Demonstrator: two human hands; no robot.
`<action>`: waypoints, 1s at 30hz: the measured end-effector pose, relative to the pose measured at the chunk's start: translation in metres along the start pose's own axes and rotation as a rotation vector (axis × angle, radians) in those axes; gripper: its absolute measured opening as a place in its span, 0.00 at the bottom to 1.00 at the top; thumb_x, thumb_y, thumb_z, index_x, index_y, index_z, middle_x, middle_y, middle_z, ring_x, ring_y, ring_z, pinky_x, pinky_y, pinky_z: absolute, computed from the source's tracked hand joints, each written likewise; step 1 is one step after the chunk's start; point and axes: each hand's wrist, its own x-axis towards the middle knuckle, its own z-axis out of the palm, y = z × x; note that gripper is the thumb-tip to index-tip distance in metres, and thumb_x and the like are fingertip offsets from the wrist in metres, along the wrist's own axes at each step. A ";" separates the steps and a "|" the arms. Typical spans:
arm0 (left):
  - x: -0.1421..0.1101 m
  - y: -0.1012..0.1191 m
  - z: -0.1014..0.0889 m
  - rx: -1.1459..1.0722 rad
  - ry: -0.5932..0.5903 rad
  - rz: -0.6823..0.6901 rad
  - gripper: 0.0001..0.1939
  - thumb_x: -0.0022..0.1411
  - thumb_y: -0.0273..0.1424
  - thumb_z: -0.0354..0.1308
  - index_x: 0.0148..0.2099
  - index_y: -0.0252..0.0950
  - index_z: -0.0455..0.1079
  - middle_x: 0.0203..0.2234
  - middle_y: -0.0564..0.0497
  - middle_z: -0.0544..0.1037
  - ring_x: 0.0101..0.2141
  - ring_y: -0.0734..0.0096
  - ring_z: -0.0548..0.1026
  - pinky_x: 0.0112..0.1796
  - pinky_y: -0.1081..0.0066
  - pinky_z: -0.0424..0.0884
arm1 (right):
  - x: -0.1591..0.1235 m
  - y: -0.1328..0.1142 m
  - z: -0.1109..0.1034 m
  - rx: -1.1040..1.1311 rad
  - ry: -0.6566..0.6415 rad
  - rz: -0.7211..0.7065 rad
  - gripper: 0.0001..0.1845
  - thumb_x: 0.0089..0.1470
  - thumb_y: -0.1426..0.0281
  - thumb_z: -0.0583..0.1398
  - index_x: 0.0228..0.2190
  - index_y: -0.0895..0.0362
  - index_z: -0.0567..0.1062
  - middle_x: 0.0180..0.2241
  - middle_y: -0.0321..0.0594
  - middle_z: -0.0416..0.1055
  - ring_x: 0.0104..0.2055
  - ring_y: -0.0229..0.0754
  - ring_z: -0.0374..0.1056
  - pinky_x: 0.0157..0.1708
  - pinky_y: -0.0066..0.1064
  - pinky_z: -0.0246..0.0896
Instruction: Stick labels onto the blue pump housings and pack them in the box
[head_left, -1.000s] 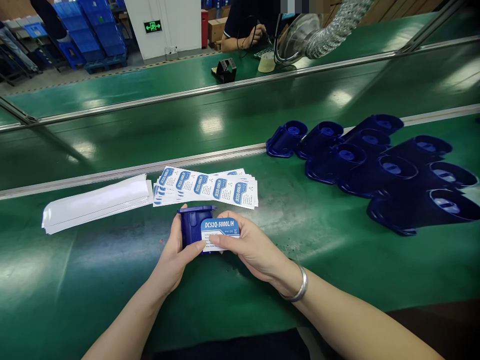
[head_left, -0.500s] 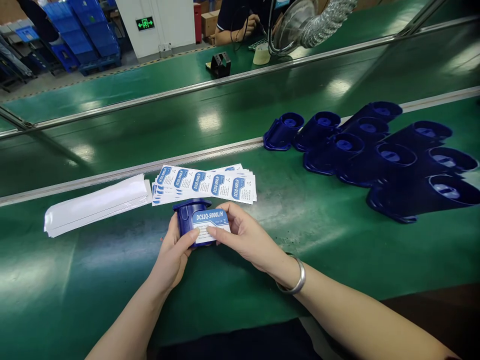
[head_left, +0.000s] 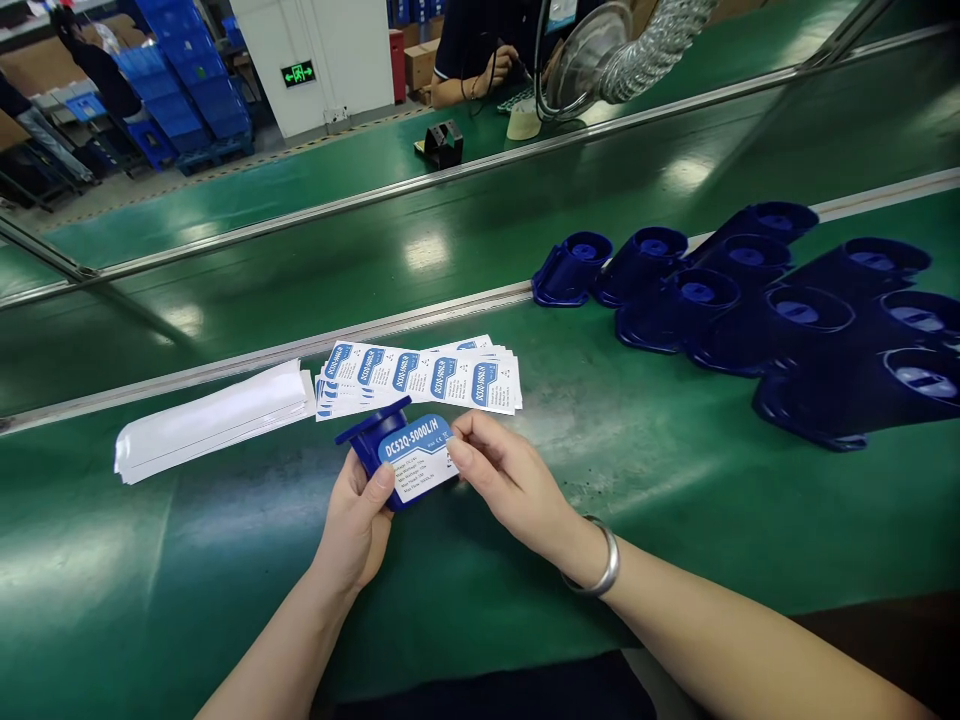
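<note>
My left hand (head_left: 358, 515) is closed around a dark blue plastic housing (head_left: 365, 437) with a flange at its upper end, tilted above the table. A white and blue label (head_left: 417, 462) printed "DC52Q-5000L/H" lies against the housing's side. My right hand (head_left: 510, 478), a metal bangle on its wrist, pinches the label's right edge between thumb and fingers. Whether the label is stuck down along that edge, I cannot tell. Just beyond the hands lie sheets of the same labels (head_left: 420, 376), overlapping in a pile.
To the left is a stack of white paper strips (head_left: 214, 422). Several dark blue housings (head_left: 802, 320) stand at the right on the green table (head_left: 247, 590). A metal rail (head_left: 480, 158) crosses behind, with a co-worker's hand (head_left: 501, 68) and a silver duct hose (head_left: 660, 45) beyond.
My right thumb has slid from the label's middle to its right edge, uncovering the print. My left thumb has drawn back leftward, and the housing is tilted more. The view has shifted slightly.
</note>
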 end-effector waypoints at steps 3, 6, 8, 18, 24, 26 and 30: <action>-0.002 -0.002 0.000 -0.021 -0.033 -0.004 0.31 0.57 0.39 0.71 0.61 0.42 0.67 0.54 0.44 0.77 0.58 0.49 0.72 0.58 0.54 0.69 | 0.002 -0.001 -0.002 -0.051 0.024 -0.066 0.21 0.65 0.50 0.55 0.30 0.53 0.66 0.26 0.35 0.64 0.28 0.40 0.59 0.28 0.34 0.52; -0.003 -0.003 0.001 -0.018 -0.039 -0.013 0.35 0.53 0.38 0.74 0.61 0.41 0.67 0.52 0.44 0.78 0.57 0.48 0.73 0.58 0.53 0.69 | 0.002 -0.002 -0.003 -0.088 0.044 -0.140 0.21 0.66 0.52 0.56 0.28 0.53 0.65 0.25 0.35 0.63 0.27 0.39 0.58 0.27 0.34 0.51; -0.003 -0.003 0.002 -0.016 -0.038 -0.015 0.38 0.51 0.38 0.75 0.62 0.41 0.66 0.51 0.44 0.79 0.56 0.48 0.73 0.57 0.53 0.69 | 0.002 -0.003 -0.002 -0.115 0.061 -0.179 0.21 0.67 0.55 0.56 0.25 0.53 0.62 0.24 0.34 0.61 0.26 0.39 0.57 0.27 0.34 0.51; -0.009 -0.009 0.001 -0.083 -0.054 -0.057 0.36 0.47 0.39 0.76 0.58 0.38 0.71 0.44 0.43 0.82 0.51 0.46 0.77 0.54 0.53 0.73 | -0.001 -0.001 0.010 -0.194 0.053 -0.362 0.21 0.70 0.69 0.52 0.24 0.53 0.56 0.23 0.34 0.55 0.26 0.39 0.54 0.29 0.35 0.50; -0.008 -0.010 -0.002 -0.093 -0.075 -0.027 0.35 0.48 0.43 0.75 0.57 0.38 0.73 0.42 0.43 0.82 0.54 0.47 0.75 0.56 0.55 0.71 | -0.004 0.008 0.022 -0.014 0.078 -0.215 0.18 0.69 0.62 0.53 0.27 0.52 0.57 0.28 0.34 0.56 0.30 0.40 0.56 0.31 0.35 0.54; -0.004 -0.010 -0.003 -0.116 -0.067 -0.005 0.37 0.48 0.43 0.75 0.59 0.40 0.71 0.44 0.44 0.82 0.53 0.49 0.75 0.55 0.56 0.72 | -0.004 0.015 0.027 0.073 0.102 -0.092 0.16 0.68 0.57 0.56 0.32 0.51 0.58 0.30 0.34 0.57 0.31 0.41 0.57 0.32 0.35 0.56; 0.002 -0.004 -0.003 -0.207 -0.112 -0.027 0.30 0.58 0.44 0.68 0.60 0.41 0.70 0.46 0.44 0.81 0.49 0.56 0.77 0.49 0.61 0.75 | 0.001 0.026 0.032 0.225 0.124 0.012 0.14 0.69 0.54 0.53 0.42 0.51 0.60 0.32 0.34 0.61 0.34 0.41 0.62 0.35 0.35 0.60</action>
